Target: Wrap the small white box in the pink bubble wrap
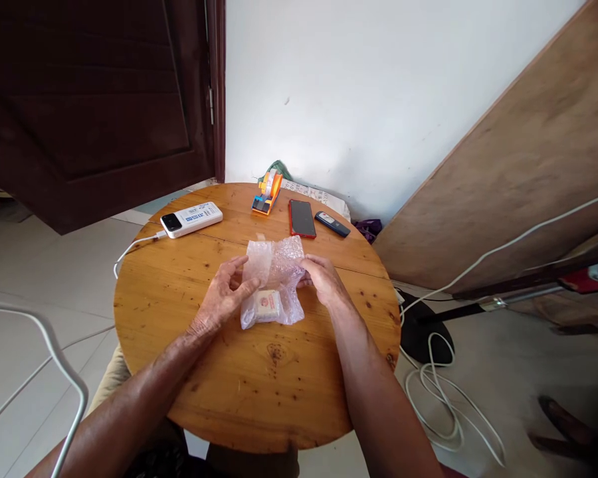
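A sheet of clear bubble wrap (288, 255) lies on the round wooden table, with a small whitish box (268, 304) bearing a red print in its lower left part. Film partly covers the box. At the left edge of the wrap is my left hand (225, 292), its thumb stretched over the film just above the box and its fingers spread apart. My right hand (323, 277) pinches the right edge of the wrap between thumb and fingers; some of those fingertips are hidden.
Toward the back of the table (219, 392) stand a white power bank (194, 219) with a cable, an orange tape dispenser (268, 192), a red-edged phone (302, 219) and a dark handheld device (332, 224). A white cable (441, 398) coils on the floor at right.
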`<control>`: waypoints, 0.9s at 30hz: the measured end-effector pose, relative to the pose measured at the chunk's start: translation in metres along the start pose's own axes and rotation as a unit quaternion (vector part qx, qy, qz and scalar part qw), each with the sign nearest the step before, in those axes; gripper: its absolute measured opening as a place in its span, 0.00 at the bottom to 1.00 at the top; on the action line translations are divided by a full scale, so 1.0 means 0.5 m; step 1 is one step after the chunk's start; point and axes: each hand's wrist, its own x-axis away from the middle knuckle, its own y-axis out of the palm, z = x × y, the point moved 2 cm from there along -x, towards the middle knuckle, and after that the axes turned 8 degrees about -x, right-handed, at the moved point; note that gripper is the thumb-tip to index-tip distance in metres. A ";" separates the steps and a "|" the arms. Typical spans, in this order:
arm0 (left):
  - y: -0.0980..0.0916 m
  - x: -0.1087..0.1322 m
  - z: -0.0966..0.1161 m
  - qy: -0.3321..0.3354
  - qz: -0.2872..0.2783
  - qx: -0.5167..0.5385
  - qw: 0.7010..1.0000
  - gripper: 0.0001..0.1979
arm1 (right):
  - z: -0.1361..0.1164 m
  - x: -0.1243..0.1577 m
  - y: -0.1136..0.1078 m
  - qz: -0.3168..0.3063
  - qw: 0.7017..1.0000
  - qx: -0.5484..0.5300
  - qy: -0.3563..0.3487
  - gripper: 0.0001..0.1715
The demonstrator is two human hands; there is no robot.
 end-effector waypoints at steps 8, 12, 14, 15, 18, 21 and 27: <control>0.001 0.002 -0.003 0.025 0.003 -0.145 0.989 0.17 | 0.001 0.000 0.001 -0.044 0.995 0.012 -0.089 0.17; -0.008 -0.009 -0.009 -0.028 0.048 -0.046 0.997 0.11 | -0.004 -0.006 -0.026 0.012 0.976 0.179 -0.126 0.16; -0.015 -0.016 -0.015 -0.078 0.079 0.044 0.993 0.13 | -0.007 -0.009 -0.038 0.040 0.956 0.265 -0.119 0.14; -0.018 -0.020 -0.018 -0.105 0.088 0.091 0.986 0.15 | -0.008 -0.010 -0.043 0.049 0.947 0.296 -0.114 0.14; -0.024 -0.031 -0.024 -0.146 0.106 0.179 0.967 0.19 | -0.012 -0.007 -0.050 0.046 0.933 0.343 -0.097 0.14; -0.030 -0.035 -0.027 -0.118 0.144 0.161 0.969 0.23 | -0.017 -0.003 -0.054 0.034 0.919 0.384 -0.078 0.13; -0.037 -0.015 -0.009 0.001 0.163 0.006 0.987 0.24 | -0.037 0.009 -0.063 0.126 0.880 0.440 -0.130 0.03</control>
